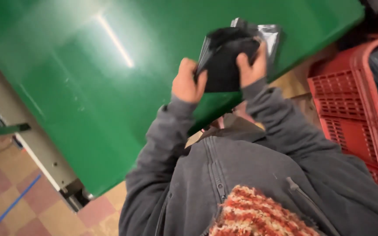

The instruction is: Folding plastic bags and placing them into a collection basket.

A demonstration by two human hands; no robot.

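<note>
My two hands are raised in front of my chest, over a green tabletop [88, 78]. Between them is a black folded cloth item [224, 65], partly inside a shiny clear plastic bag [271, 37]. My left hand [188, 83] grips the item's left edge with the thumb on top. My right hand [251, 65] clasps its right side, fingers curled over the black cloth. The bag's open end sticks out behind the cloth. Grey jacket sleeves cover both arms, and a red-and-white knitted piece [254, 214] shows at the bottom.
A red plastic crate [351, 100] with slotted walls stands at the right, with dark things inside it. The table's pale metal frame [31, 144] runs along the left edge. Below it lies a checkered tile floor [9, 192] with a blue line.
</note>
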